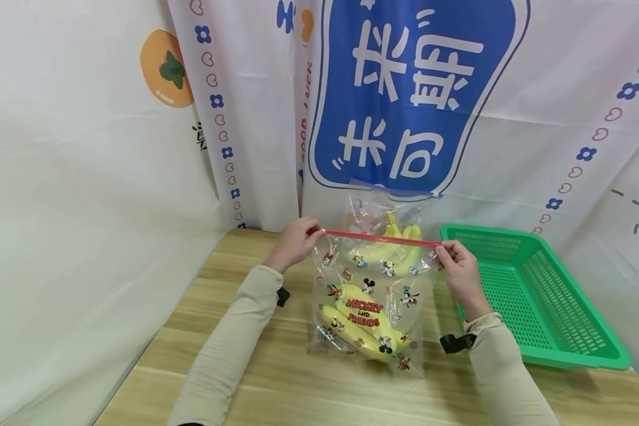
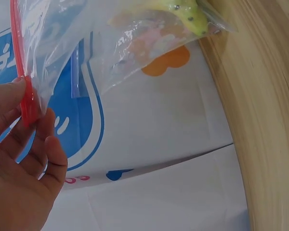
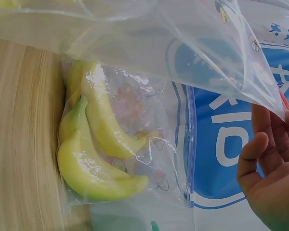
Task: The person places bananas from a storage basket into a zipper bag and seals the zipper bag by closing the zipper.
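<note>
A clear zip bag [image 1: 420,319] printed with cartoon figures hangs upright over the table, its red zip [image 1: 375,238] stretched across the top. Yellow bananas [image 1: 364,337] lie in its lower part. My left hand [image 1: 297,242] pinches the left end of the zip between thumb and fingers. At the right end, my right hand [image 1: 460,272] pinches the corner by the zip. Behind it stands a second clear bag [image 1: 364,207] with a purple-blue zip, holding more bananas [image 3: 98,159]; the front bag partly covers it in the head view.
A green plastic basket [image 1: 511,290] stands on the wooden table [image 1: 255,378] to the right, beside my right forearm. A white printed cloth [image 1: 261,118] with a blue panel hangs behind the table, and the wall at the left is covered too.
</note>
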`<state>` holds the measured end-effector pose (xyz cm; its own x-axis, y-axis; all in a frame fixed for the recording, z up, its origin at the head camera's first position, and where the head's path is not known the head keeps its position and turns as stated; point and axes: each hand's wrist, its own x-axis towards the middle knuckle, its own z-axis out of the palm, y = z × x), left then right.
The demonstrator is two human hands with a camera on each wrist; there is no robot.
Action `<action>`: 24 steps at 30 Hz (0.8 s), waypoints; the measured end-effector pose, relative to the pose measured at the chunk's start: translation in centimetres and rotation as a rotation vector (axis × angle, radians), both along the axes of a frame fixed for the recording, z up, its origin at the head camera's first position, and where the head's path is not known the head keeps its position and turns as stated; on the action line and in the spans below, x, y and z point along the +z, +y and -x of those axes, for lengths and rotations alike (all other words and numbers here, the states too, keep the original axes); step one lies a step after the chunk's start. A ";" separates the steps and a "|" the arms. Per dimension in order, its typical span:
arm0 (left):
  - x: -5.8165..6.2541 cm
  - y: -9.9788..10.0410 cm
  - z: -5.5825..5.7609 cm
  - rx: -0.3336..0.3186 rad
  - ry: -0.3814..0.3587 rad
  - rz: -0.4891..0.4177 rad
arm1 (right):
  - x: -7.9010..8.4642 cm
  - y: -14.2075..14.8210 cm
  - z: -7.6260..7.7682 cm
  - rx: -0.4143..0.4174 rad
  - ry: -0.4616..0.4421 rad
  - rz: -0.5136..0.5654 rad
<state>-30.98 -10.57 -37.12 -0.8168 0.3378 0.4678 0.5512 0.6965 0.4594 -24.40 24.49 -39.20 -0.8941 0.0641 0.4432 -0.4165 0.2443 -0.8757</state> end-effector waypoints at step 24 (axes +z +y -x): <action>-0.8 -3.9 0.7 0.161 -0.197 -0.140 | -0.2 -2.9 2.6 0.043 -0.144 -0.130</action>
<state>-31.69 -14.48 -37.96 -0.9342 0.1400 0.3282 0.3297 0.6900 0.6444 -27.02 21.64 -39.44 -0.9497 -0.0251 0.3123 -0.3015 0.3436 -0.8894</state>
